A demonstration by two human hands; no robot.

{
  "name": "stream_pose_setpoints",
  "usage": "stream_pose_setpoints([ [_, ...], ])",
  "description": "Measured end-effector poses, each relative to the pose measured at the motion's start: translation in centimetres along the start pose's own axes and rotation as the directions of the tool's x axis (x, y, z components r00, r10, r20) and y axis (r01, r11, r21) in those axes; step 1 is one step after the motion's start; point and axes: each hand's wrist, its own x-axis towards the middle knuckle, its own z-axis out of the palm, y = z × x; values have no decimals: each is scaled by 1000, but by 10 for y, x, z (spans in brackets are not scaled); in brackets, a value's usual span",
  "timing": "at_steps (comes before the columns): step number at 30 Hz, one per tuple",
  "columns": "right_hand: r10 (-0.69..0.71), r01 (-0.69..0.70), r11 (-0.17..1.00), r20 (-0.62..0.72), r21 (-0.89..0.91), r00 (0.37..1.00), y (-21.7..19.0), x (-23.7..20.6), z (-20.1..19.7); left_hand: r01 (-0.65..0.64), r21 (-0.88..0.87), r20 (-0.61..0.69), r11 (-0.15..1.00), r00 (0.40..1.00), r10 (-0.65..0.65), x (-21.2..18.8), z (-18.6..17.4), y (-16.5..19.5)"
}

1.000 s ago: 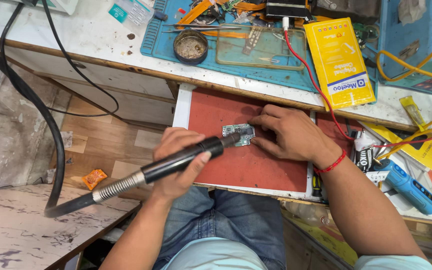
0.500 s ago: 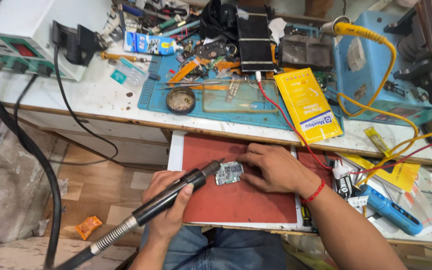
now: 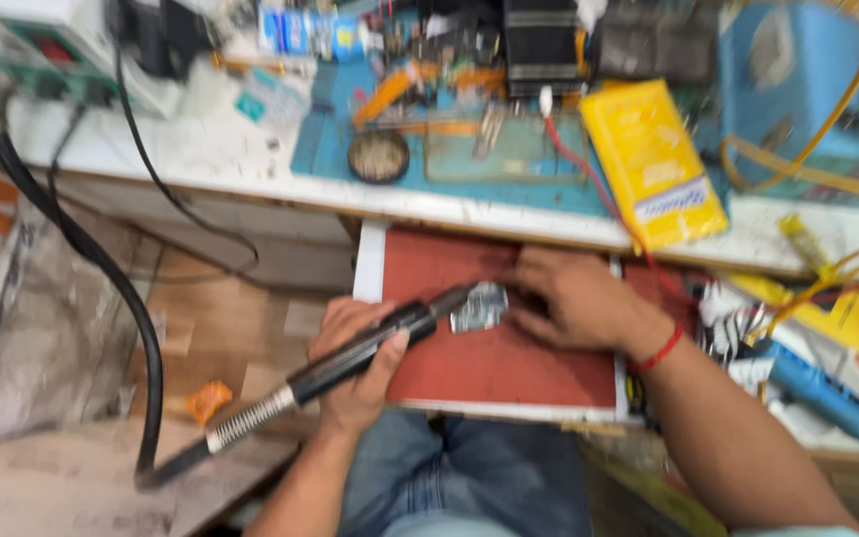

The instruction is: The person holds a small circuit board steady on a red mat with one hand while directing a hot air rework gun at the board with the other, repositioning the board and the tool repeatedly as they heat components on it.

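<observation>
My left hand (image 3: 355,353) grips a black hot-air wand (image 3: 350,363) with a metal spring collar and a thick black hose. Its nozzle points at a small silvery circuit part (image 3: 477,306) lying on a red mat (image 3: 509,363). My right hand (image 3: 574,298), with a red thread band at the wrist, rests on the mat and pins the part's right side with its fingers. The picture is blurred by motion.
A white bench behind holds a blue work mat (image 3: 449,149), a round tin (image 3: 379,156), a yellow meter (image 3: 653,159) with a red lead, a white station box (image 3: 42,50) and tangled yellow wires. A blue tool (image 3: 822,393) lies at the right.
The view has tilted up, then down a little, and blurred. Both hands stay on the red mat, the wand still aimed at the silvery part.
</observation>
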Motion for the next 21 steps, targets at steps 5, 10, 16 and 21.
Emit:
stream_pose_setpoints([
  [5, -14, 14, 1000, -13, -4, 1000, 2, -3, 0, -23, -31, 6, 999, 1000, 23, -4, 4, -1],
  [10, -4, 4, 1000, -2, -2, 1000, 1, -2, -5, -70, -13, 18, 997, 997, 71, 1, 5, 3],
  [16, -1, 1, 1000, 0, -11, 1000, 1, -4, -2, -48, 5, 22, 999, 999, 48, -1, 4, 3],
  [21, -9, 9, 1000, -1, -11, 1000, -1, -4, -4, -7, 34, -18, 999, 1000, 8, -1, 4, 3],
])
